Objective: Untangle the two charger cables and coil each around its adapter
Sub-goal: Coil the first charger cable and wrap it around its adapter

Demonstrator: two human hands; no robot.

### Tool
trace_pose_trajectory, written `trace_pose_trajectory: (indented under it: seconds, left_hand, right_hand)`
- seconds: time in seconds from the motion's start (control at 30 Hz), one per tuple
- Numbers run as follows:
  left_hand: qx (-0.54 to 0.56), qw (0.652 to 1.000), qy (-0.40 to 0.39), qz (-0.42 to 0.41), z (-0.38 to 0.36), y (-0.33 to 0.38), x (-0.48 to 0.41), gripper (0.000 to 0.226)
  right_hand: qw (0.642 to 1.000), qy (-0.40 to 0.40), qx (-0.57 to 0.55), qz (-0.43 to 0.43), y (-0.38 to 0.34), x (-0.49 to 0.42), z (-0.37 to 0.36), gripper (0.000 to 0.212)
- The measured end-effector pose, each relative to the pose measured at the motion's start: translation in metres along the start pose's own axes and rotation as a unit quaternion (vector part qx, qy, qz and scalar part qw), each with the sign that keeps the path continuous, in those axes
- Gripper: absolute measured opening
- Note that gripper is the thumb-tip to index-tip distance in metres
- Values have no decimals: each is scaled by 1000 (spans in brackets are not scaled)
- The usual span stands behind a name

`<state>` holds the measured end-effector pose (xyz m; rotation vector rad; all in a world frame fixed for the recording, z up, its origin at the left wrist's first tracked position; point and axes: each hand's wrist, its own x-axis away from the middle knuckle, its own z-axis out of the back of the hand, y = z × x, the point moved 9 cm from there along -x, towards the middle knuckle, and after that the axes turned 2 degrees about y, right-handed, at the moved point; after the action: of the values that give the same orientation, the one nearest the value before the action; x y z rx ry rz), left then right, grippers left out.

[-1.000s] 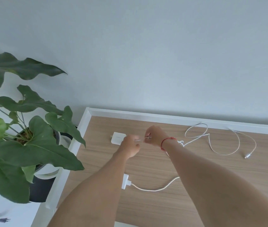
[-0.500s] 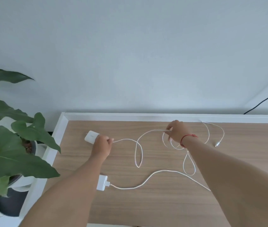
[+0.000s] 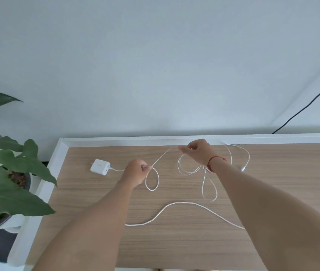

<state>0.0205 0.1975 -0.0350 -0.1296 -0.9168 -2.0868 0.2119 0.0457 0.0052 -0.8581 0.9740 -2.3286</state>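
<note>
Seemingly mid-untangle, from the head view: the left hand (image 3: 135,172) pinches the thin cable (image 3: 163,156) just beside its adapter (image 3: 100,166) near the far left corner of the surface (image 3: 88,202), while the right hand (image 3: 196,151), well apart toward the far edge, pinches the same cable further along, loops dangling beneath both. The thicker cable (image 3: 180,202) lies loose toward the near edge, its adapter hidden. Next, I judge, those loops need drawing out straight before any coiling starts.

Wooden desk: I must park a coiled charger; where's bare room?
Bare: the near strip below the thick white cable; the far-right corner past the small white plug. Crowded: thin white cable loops by the right hand.
</note>
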Motion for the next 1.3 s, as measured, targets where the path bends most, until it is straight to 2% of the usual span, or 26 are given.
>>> trace_pose_trajectory:
  seconds: [0.1, 0.2, 0.27, 0.33, 0.4, 0.47, 0.57, 0.67, 0.83, 0.9, 1.0, 1.07, 1.13, 1.2, 1.3]
  left_hand:
    - [-30, 996, 75, 41, 14, -10, -1, 28]
    - [-37, 984, 141, 99, 23, -20, 0, 30]
    - [-15, 976, 158, 152, 23, -34, 0, 29]
    - [9, 968, 160, 192, 18, -42, 1, 26]
    - [5, 962, 159, 221, 11, -36, 5, 22]
    - [-6, 961, 160, 225, 2, -12, 10, 33]
    - [0, 982, 147, 119, -19, 56, 12, 40]
    - [68, 995, 69, 9, -56, 127, 14, 37]
    - [121, 991, -48, -14, -100, 198, 26, 37]
    - [121, 991, -52, -19, -110, 204, 26, 36]
    - [89, 995, -8, -43, -112, 206, 25, 46]
    - [107, 994, -10, -28, -119, 206, 25, 40]
    - [192, 981, -11, 33, -122, 207, 27, 26]
    - [282, 955, -9, 96, -122, 205, 27, 26]
    - [318, 943, -7, 96, -123, 210, 24, 20]
  right_hand:
    - [998, 56, 12, -23, 19, -2, 30, 44]
    - [983, 161, 35, -81, 50, 8, 81, 52]
    - [968, 226, 23, -106, 69, 18, 115, 53]
    - [964, 241, 10, -115, 86, 24, 135, 53]
    - [970, 214, 9, -114, 98, 25, 138, 48]
    - [977, 185, -3, -111, 103, 26, 133, 37]
    - [988, 128, -17, -85, 91, 27, 116, 32]
    - [993, 84, -65, -48, 81, 26, 99, 31]
    - [989, -1, -147, -17, 74, 30, 87, 23]
    - [985, -20, -172, -10, 78, 31, 90, 23]
    - [984, -61, -165, -2, 86, 32, 90, 20]
    - [987, -70, -142, -1, 91, 30, 91, 20]
    - [990, -81, -119, 1, 91, 31, 91, 22]
    - [988, -106, -111, -2, 90, 34, 87, 24]
    - [975, -151, -162, -32, 90, 37, 82, 19]
